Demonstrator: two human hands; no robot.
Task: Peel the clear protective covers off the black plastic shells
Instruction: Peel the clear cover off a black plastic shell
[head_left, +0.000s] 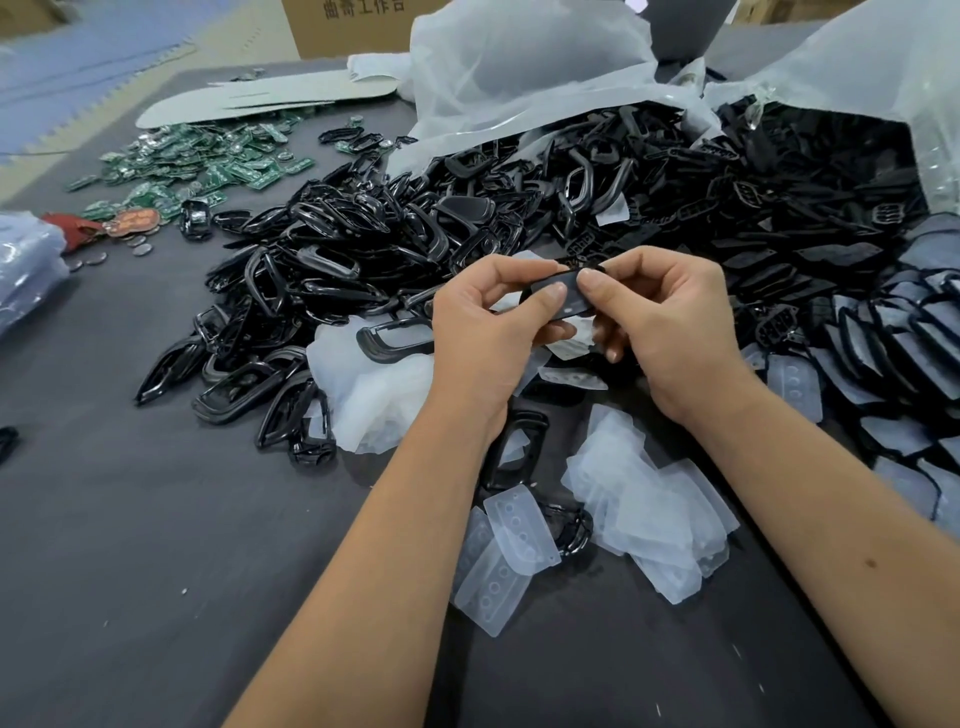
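Both hands, left hand (483, 322) and right hand (670, 317), pinch one black shell (563, 299) just above the peeled clear covers (644, 514), while a huge shell pile (571, 197) behind it suggests most remain, on a dark bench (130, 519) with cardboard boxes (353, 26) beyond.

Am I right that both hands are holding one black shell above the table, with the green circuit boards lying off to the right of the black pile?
Not quite: the circuit boards lie to the left of the black pile, as the head view shows. The rest holds: the left hand and right hand both hold one shell above the table.
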